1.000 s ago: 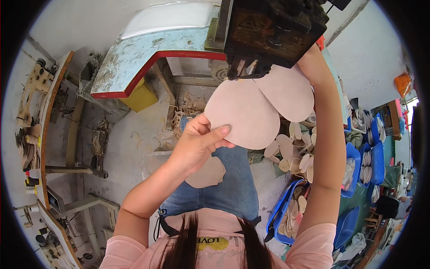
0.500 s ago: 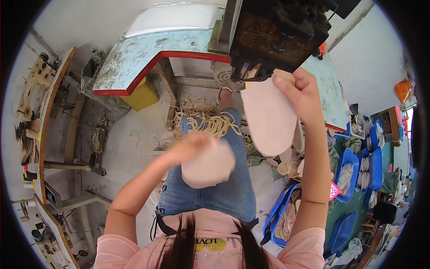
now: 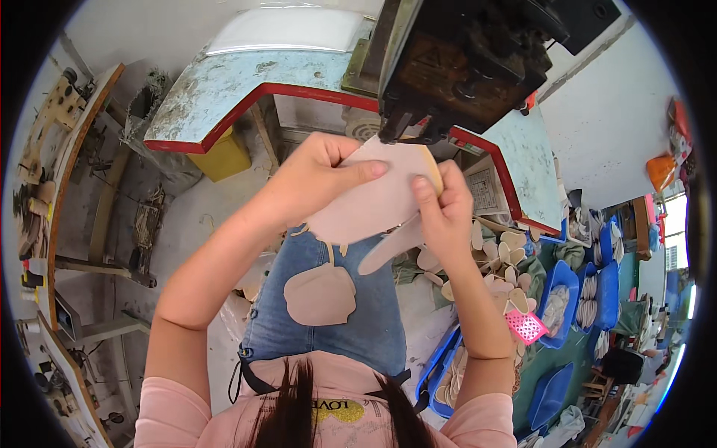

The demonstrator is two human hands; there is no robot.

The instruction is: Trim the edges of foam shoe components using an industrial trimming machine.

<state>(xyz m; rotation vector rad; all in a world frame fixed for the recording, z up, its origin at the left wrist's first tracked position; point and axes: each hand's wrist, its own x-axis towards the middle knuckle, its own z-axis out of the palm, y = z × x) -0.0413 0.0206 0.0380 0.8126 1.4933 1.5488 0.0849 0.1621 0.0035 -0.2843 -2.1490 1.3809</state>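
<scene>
A pale pink insole (image 3: 358, 205) is held up under the head of a dark machine (image 3: 463, 75), its far end right at the machine's lower parts. My left hand (image 3: 321, 175) grips its left side, thumb flat on top and fingers mostly hidden beneath. On the other side my right hand (image 3: 446, 205) pinches the edge, where a yellow strip shows. Below that hand a second narrow pale piece (image 3: 392, 245) sticks out; whether my fingers hold it too is hidden. Several rounded pale pieces (image 3: 321, 295) lie stacked on my lap.
A light-blue worktop (image 3: 246, 82) with a red edge curves around the machine. Blue baskets (image 3: 560, 302) and a heap of cut sole pieces (image 3: 500, 261) stand on the right. A yellow bin (image 3: 222, 157) sits under the worktop; a wooden rack (image 3: 82, 157) is at left.
My left hand has left the lap, where the rounded pieces now lie, and has risen to the insole. The insole has turned, its near end swinging left, and my right hand has come lower.
</scene>
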